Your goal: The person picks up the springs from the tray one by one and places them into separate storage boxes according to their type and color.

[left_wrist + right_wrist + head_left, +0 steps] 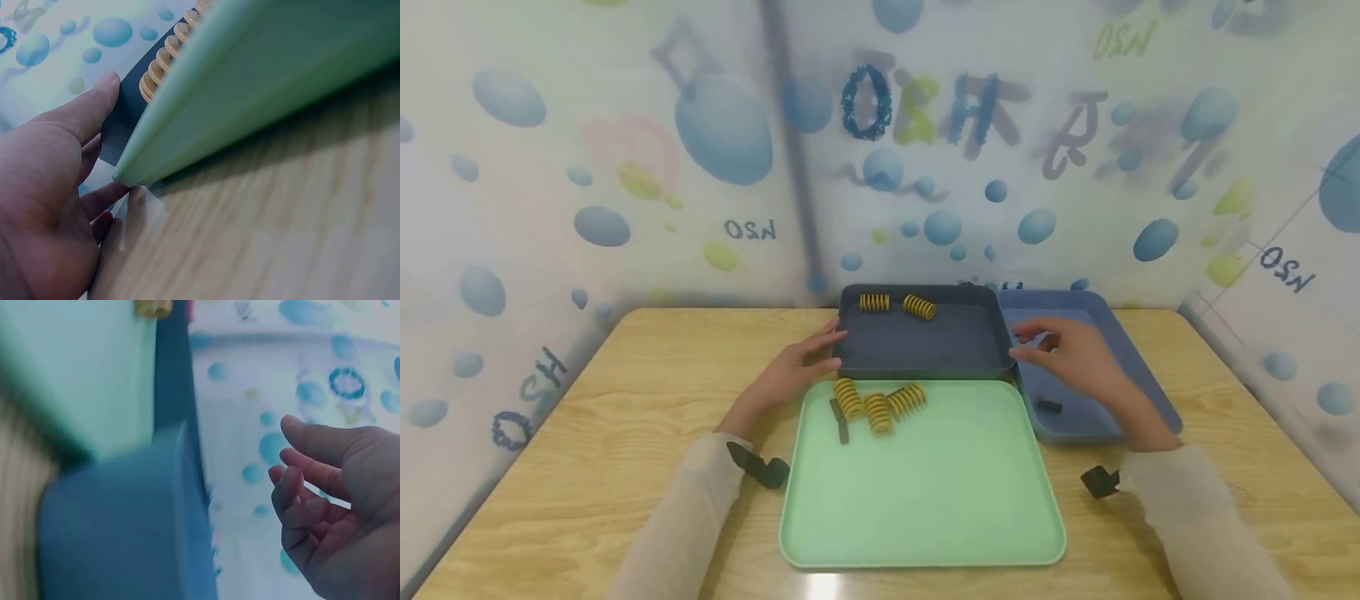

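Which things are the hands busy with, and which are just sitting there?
Busy with:
- dark tray, touched at its left edge by the left hand
- right hand, loosely curled by the dark tray's right edge, holding nothing
- two yellow springs inside the dark tray

Just sitting there:
- green tray with three springs and a small dark piece
- blue tray
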`<act>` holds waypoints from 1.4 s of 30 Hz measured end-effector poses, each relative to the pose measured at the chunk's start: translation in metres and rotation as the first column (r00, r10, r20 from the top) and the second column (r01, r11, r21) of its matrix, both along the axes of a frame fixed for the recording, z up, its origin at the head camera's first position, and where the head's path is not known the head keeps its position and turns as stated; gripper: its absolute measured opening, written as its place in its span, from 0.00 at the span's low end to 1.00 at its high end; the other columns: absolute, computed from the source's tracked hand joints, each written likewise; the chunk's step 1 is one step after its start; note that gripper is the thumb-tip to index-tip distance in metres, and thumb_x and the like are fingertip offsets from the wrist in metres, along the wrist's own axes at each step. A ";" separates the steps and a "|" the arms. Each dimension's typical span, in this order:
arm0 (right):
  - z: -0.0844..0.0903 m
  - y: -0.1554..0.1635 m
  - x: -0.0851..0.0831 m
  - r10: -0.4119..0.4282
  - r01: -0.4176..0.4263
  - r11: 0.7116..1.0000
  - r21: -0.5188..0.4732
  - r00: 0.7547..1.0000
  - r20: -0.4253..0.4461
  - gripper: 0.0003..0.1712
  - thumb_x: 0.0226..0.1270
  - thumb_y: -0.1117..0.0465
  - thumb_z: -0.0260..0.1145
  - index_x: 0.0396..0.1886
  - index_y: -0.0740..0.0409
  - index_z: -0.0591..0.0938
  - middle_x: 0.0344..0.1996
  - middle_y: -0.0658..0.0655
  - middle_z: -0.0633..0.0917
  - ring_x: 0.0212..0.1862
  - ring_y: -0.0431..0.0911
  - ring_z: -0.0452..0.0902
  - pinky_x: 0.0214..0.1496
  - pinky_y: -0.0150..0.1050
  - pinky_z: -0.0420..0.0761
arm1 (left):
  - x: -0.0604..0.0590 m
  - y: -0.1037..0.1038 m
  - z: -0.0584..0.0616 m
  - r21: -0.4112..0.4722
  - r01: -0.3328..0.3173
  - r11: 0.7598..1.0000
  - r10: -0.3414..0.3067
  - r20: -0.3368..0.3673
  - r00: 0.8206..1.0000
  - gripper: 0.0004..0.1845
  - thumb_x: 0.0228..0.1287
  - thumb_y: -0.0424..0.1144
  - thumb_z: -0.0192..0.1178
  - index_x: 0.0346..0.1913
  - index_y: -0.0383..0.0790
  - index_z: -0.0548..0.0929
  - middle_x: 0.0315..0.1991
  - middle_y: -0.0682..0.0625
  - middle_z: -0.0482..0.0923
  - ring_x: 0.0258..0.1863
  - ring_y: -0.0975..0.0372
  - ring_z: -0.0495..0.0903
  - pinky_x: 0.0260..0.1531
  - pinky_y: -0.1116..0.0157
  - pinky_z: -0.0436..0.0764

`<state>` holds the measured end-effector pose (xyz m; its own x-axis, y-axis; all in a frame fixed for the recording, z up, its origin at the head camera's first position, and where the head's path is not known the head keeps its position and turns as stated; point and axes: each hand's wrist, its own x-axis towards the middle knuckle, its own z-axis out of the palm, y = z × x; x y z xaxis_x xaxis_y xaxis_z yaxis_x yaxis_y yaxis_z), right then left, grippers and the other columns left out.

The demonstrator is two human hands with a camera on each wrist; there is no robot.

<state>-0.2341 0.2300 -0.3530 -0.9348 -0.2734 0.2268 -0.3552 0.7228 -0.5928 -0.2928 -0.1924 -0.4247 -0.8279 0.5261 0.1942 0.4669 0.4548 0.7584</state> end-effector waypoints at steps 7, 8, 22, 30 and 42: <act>0.011 -0.038 0.008 0.126 -0.124 0.989 -0.076 0.992 0.031 0.22 0.61 0.48 0.69 0.53 0.48 0.82 0.46 0.49 0.84 0.35 0.42 0.79 0.34 0.42 0.79 | -0.004 0.000 -0.003 -0.021 -0.010 1.000 0.010 -0.001 1.000 0.30 0.69 0.50 0.57 0.71 0.46 0.66 0.75 0.56 0.49 0.72 0.59 0.49 0.69 0.52 0.51; 0.012 -0.043 0.008 0.148 -0.145 0.986 -0.084 0.989 0.031 0.22 0.61 0.48 0.69 0.53 0.48 0.82 0.46 0.49 0.83 0.35 0.41 0.79 0.33 0.41 0.79 | -0.004 0.000 -0.004 -0.022 -0.009 1.000 0.008 -0.002 1.000 0.30 0.69 0.50 0.57 0.71 0.46 0.66 0.75 0.55 0.48 0.73 0.59 0.49 0.69 0.52 0.51; 0.004 -0.083 0.007 0.344 -0.318 0.926 -0.204 0.932 0.111 0.18 0.63 0.53 0.69 0.52 0.46 0.82 0.46 0.47 0.82 0.34 0.46 0.79 0.30 0.40 0.78 | -0.004 0.000 -0.007 0.016 -0.006 1.000 0.006 0.028 1.000 0.29 0.69 0.48 0.57 0.70 0.46 0.66 0.75 0.54 0.48 0.73 0.59 0.46 0.69 0.51 0.48; -0.017 -0.093 0.003 0.457 -0.421 0.881 -0.214 0.874 0.165 0.20 0.64 0.54 0.68 0.55 0.51 0.80 0.50 0.58 0.80 0.33 0.45 0.79 0.29 0.39 0.77 | -0.002 0.001 -0.005 0.030 0.009 1.000 -0.010 0.028 1.000 0.30 0.69 0.48 0.57 0.71 0.44 0.66 0.76 0.54 0.47 0.73 0.58 0.46 0.69 0.52 0.48; -0.032 -0.101 0.000 0.511 -0.481 0.859 -0.175 0.827 0.235 0.23 0.64 0.55 0.68 0.58 0.52 0.79 0.56 0.51 0.77 0.38 0.41 0.81 0.33 0.40 0.80 | -0.002 0.001 -0.001 0.020 0.016 1.000 -0.015 -0.009 1.000 0.29 0.70 0.45 0.57 0.71 0.42 0.65 0.75 0.51 0.48 0.73 0.53 0.47 0.69 0.49 0.48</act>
